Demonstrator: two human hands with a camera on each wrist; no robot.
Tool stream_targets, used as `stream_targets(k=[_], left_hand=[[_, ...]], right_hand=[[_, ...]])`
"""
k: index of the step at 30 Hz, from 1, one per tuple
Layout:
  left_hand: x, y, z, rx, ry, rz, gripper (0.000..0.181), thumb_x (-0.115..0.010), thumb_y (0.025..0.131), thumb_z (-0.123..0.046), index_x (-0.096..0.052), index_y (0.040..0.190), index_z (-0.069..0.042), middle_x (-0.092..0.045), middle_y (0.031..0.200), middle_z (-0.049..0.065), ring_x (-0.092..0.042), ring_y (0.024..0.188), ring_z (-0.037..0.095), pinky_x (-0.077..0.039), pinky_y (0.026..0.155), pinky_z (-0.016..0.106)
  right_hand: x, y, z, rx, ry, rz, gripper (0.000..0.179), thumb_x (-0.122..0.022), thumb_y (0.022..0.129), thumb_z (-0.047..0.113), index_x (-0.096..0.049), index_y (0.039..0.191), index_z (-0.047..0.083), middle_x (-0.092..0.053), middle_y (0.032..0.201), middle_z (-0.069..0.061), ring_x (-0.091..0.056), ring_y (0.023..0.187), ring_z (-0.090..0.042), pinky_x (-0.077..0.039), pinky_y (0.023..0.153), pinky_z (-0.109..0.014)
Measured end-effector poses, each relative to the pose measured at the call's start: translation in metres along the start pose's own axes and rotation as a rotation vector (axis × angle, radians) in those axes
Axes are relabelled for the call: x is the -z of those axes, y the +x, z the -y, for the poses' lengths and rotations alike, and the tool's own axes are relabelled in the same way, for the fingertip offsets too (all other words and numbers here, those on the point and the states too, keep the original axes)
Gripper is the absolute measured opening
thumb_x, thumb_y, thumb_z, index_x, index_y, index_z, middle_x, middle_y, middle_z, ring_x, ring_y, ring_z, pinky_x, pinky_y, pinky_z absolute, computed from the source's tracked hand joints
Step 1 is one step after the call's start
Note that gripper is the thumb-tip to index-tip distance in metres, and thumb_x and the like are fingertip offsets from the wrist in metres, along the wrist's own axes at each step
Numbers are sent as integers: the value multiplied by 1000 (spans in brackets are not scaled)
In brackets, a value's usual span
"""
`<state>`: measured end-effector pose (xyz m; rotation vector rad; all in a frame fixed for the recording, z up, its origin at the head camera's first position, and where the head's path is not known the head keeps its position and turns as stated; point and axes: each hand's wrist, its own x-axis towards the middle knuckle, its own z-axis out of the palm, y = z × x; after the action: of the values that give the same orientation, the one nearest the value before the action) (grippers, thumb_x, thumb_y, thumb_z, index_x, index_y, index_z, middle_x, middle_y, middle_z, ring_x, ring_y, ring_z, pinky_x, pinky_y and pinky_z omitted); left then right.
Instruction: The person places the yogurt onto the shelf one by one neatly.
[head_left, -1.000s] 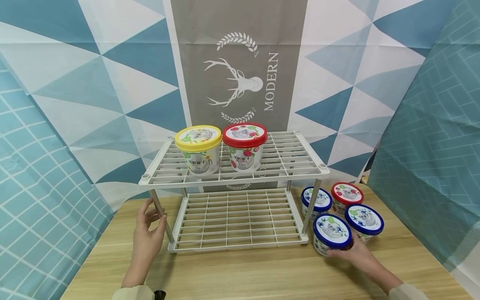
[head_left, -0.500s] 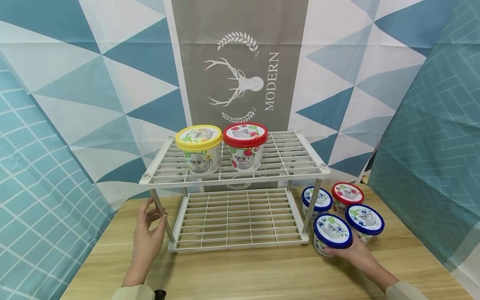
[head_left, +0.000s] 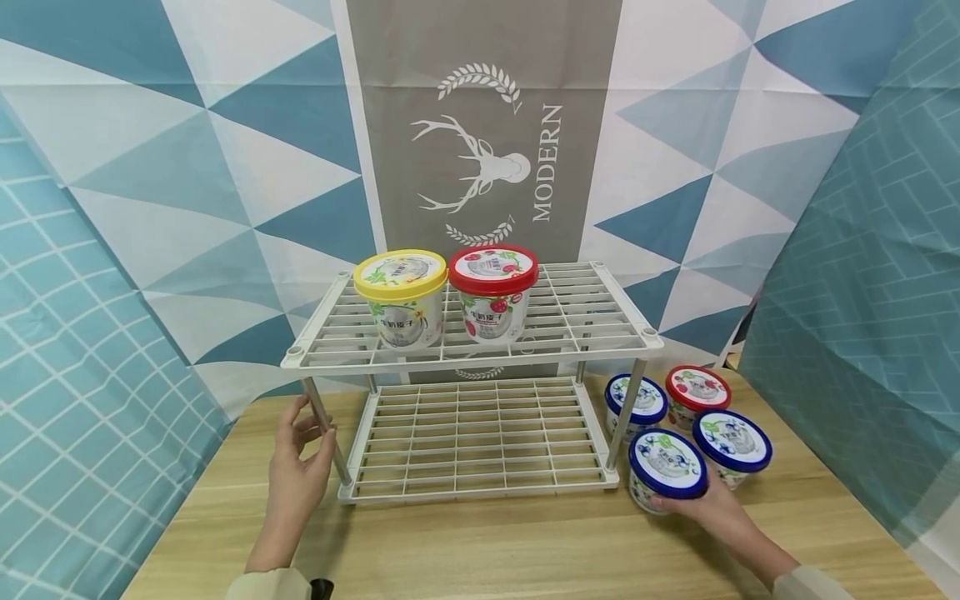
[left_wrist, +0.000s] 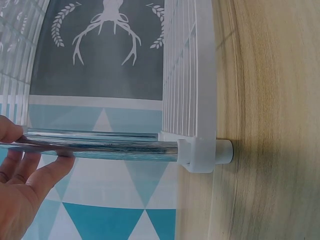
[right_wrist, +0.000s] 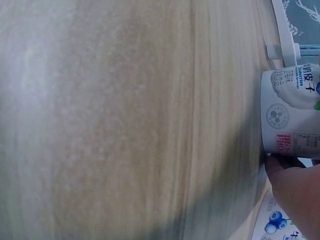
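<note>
My left hand (head_left: pixel 297 483) is at the front left metal post (head_left: pixel 339 464) of a white two-tier rack (head_left: pixel 480 497). In the left wrist view, its thumb and fingers pinch the shiny post (left_wrist: pixel 120 149) from opposite sides. On the right, my right hand (head_left: pixel 718 510) grips a white tub with a blue lid (head_left: pixel 667 463), thumb toward the front; most of the fingers are hidden behind it. The right wrist view shows the tub's printed side (right_wrist: pixel 290 120) beside the thumb. The tub appears upright, just right of the rack.
A yellow-lidded tub (head_left: pixel 401 277) and a red-lidded tub (head_left: pixel 492 271) stand on the top shelf. Around the held tub are two blue-lidded tubs (head_left: pixel 636 398) (head_left: pixel 732 442) and a red-lidded one (head_left: pixel 697 388) on the wooden table (head_left: pixel 480 554). Patterned cloth (head_left: pixel 292 167) hangs behind.
</note>
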<state>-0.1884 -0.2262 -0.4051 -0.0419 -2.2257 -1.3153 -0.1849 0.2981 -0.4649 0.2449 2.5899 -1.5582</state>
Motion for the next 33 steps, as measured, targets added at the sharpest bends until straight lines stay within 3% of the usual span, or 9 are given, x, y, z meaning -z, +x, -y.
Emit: stream_targets(k=[8, 13, 22, 33], left_hand=[[0, 0, -2, -14, 43, -7, 63, -54, 92, -2, -22, 145, -12, -55, 115, 15, -42, 92, -18, -46, 75, 6], [0, 1, -2, -13, 22, -3, 63, -54, 92, -1, -22, 145, -12, -55, 115, 15, -43, 92, -18, -43, 73, 1], [-1, 0, -4, -25, 17, -3, 62, -54, 92, 0, -23, 145, -11, -55, 114, 16, -43, 92, -18, -42, 72, 1], [0, -1, -3, -21, -7, -13, 62, -53, 92, 1, -23, 145, -10, -54, 113, 15, -43, 91, -18, -41, 70, -2]], right_hand=[[-1, -2, -1, 61, 2, -32, 118, -82, 70, 17, 3, 150, 6, -22, 148, -30, -24, 134, -47, -21, 109, -63], [-1, -4, -1, 71, 8, -34, 115, -81, 71, 18, 2, 150, 4, -22, 147, -31, -25, 133, -48, -23, 108, -63], [4, -6, -3, -49, -20, 9, 111, -76, 77, 24, 4, 147, -6, -20, 145, -35, -23, 132, -53, -24, 107, -63], [12, -18, 14, 23, 55, 12, 97, -71, 82, 21, -3, 146, -6, -23, 146, -33, -27, 133, -49, -31, 107, -59]])
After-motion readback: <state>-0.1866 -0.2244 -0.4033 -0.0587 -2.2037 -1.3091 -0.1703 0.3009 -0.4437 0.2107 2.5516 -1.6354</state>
